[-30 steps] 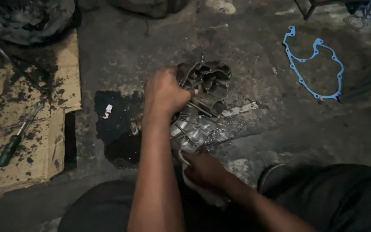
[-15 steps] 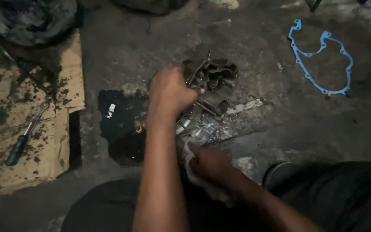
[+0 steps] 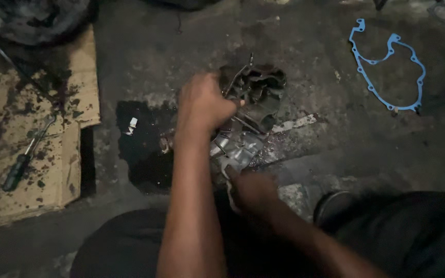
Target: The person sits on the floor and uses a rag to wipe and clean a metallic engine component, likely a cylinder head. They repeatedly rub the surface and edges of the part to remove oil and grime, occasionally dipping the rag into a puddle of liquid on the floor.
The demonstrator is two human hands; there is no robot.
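Note:
A dirty metal engine part (image 3: 256, 98) lies on the dark concrete floor in the middle of the view. My left hand (image 3: 204, 105) reaches forward and grips its near left side with closed fingers. My right hand (image 3: 253, 190) sits lower, close to my body, closed on a pale rag (image 3: 228, 177) pressed against the shiny lower end of the part (image 3: 238, 149). A black oil stain (image 3: 140, 144) spreads on the floor just left of my left forearm.
Stained cardboard (image 3: 32, 149) lies at the left with a screwdriver (image 3: 24, 159) on it. A blue gasket (image 3: 387, 67) rests at the upper right. A round dark object (image 3: 32, 18) sits at the top left. My knees fill the bottom edge.
The view has shifted slightly; my left hand stays on the engine part while my right hand with the rag has moved a little along its lower end.

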